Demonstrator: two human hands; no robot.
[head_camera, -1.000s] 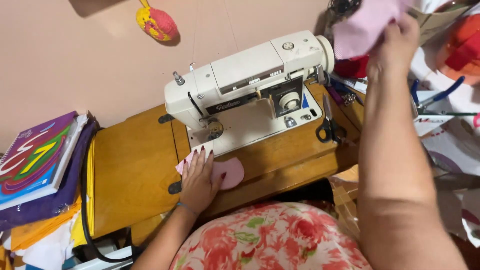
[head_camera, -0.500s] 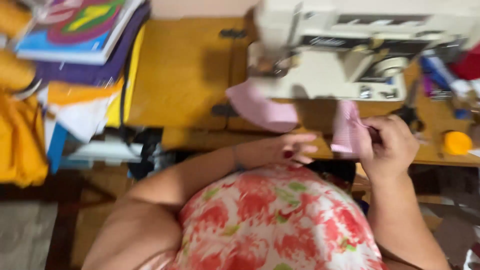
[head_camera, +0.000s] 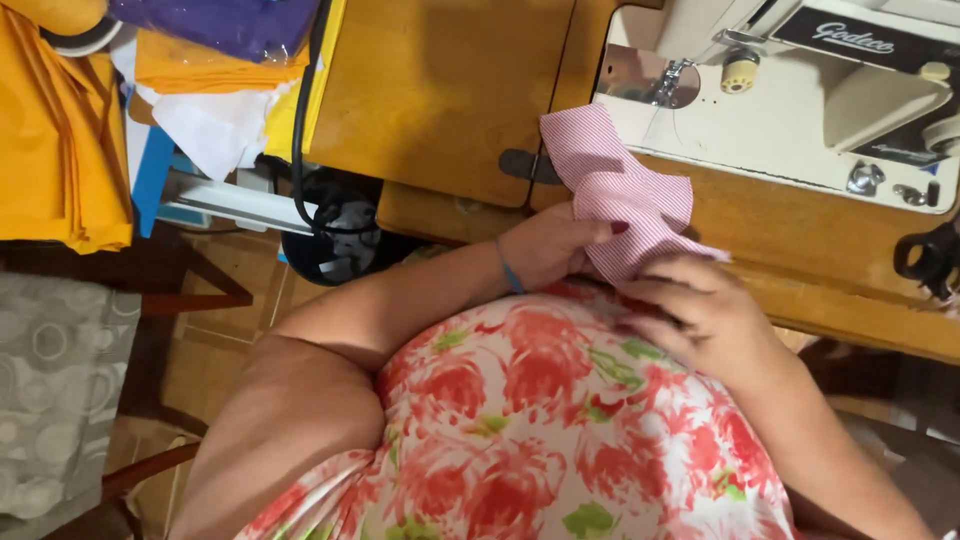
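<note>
Holding pink striped fabric (head_camera: 620, 195) at the near edge of the bench (head_camera: 440, 90), both your hands are on it.

Your left hand (head_camera: 550, 245) pinches the cloth from the left, fingers closed on its lower fold; your right hand (head_camera: 700, 310) grips the bottom edge against your floral dress (head_camera: 540, 420). The cloth's upper end lies on the bench, touching the white sewing machine (head_camera: 800, 100) base just below the needle. This reads as lining up the pieces; feeding them under the presser foot would call for flat, matched edges. Whether it's one piece or two, I can't tell. The machine's top is cut off, and the black scissors (head_camera: 925, 260) are half out of view.
</note>
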